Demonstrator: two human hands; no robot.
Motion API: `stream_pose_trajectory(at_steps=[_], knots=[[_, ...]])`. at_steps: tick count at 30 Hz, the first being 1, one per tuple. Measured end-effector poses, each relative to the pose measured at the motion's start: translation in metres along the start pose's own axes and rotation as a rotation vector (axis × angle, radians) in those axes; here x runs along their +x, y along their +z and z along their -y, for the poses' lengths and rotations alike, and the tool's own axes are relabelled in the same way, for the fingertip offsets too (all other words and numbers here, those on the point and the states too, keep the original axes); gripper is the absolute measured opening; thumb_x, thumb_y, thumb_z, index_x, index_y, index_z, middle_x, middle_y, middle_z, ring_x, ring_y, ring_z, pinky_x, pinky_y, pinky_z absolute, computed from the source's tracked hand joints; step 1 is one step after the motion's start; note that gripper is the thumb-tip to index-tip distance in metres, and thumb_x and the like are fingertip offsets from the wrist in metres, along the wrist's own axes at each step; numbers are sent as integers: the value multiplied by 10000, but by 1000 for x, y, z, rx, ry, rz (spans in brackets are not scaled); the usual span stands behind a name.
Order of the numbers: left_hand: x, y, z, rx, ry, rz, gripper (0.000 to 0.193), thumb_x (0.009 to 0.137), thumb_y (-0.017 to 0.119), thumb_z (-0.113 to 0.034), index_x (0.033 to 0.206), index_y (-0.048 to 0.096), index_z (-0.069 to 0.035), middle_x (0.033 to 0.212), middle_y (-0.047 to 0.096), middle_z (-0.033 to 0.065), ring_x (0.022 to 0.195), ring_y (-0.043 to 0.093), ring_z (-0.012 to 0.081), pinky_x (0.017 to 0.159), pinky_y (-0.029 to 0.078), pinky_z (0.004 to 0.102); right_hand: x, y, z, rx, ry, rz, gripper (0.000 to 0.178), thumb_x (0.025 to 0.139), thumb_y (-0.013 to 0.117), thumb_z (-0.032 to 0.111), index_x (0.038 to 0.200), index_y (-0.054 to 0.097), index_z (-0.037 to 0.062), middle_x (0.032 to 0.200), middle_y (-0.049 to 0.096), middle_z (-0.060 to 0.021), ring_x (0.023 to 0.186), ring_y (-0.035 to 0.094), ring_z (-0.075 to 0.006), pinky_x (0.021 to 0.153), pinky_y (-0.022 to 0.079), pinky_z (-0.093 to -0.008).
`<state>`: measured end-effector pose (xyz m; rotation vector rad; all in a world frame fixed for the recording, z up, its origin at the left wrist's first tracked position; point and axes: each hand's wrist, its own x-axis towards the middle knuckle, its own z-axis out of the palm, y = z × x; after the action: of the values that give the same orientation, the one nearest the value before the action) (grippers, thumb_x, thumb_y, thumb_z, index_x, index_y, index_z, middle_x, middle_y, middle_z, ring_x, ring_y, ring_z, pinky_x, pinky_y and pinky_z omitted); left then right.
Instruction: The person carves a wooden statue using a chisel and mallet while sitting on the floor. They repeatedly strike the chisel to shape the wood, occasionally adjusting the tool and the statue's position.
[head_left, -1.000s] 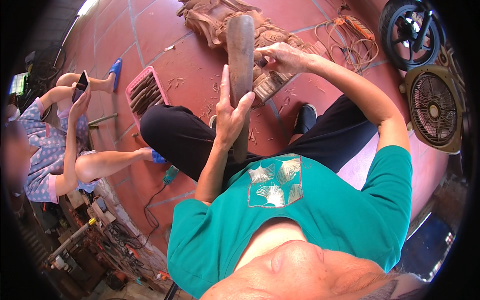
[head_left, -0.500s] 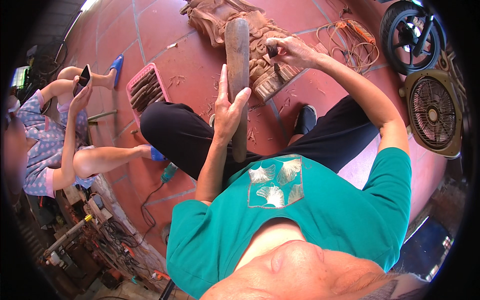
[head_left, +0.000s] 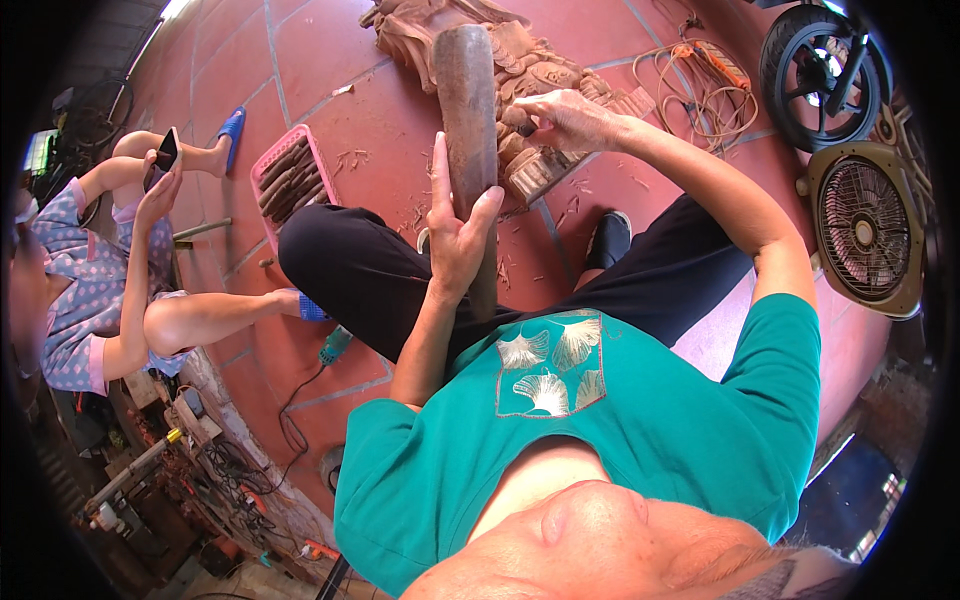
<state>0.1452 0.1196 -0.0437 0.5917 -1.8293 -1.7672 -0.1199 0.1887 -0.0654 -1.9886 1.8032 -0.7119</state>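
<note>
"What is hidden by the wooden club [head_left: 466, 100]?"
"Part of the carving [head_left: 550, 75], which is also cut off by the upper edge."
"And right of the club?"
"A dark piece [head_left: 526, 128] is mostly covered by the right hand [head_left: 570, 118]; its kind cannot be told."

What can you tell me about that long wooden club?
The wooden club is long, plain and greyish brown, seemingly one piece: broad and rounded at its far end, narrower toward the near end. It points forward, its nearer half in the left hand, with fingers along its left side and the thumb on the right. It overlaps the wood carving in view; whether they touch is unclear.
</note>
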Motion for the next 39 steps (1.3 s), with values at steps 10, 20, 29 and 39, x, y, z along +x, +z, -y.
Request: stream_pose_trajectory(at_steps=[10, 20, 29, 39], knots=[[-6, -1, 11, 72, 97, -60, 836, 970, 582, -7, 1652, 107, -95, 1092, 623, 98, 784, 600, 102, 676, 543, 256, 8, -1, 13, 35, 21, 120, 308, 857, 750, 160, 1084, 593, 24, 881, 666, -179, 883, 680, -381, 744, 505, -490], [-7, 5, 13, 67, 5, -16, 843, 966, 630, -52, 1646, 132, -62, 1195, 643, 113, 878, 640, 154, 784, 570, 322, 13, 2, 13, 56, 21, 122, 385, 857, 765, 178, 1150, 590, -1, 921, 677, -206, 919, 664, -418, 757, 501, -502], [-4, 5, 11, 125, -57, 49, 839, 976, 631, -121, 1650, 135, -74, 1257, 645, 136, 931, 644, 162, 847, 551, 307, 12, 3, 7, 11, 28, 136, 413, 837, 770, 161, 1195, 605, 38, 873, 675, -197, 867, 675, -408, 725, 505, -488], [-6, -9, 18, -96, -125, -44, 847, 982, 637, -114, 1653, 120, -106, 931, 625, 44, 666, 564, 74, 552, 507, 232, 0, 2, -22, 175, 66, -62, 529, 851, 776, 157, 1342, 580, 164, 768, 661, -123, 720, 678, -280, 677, 512, -414]])
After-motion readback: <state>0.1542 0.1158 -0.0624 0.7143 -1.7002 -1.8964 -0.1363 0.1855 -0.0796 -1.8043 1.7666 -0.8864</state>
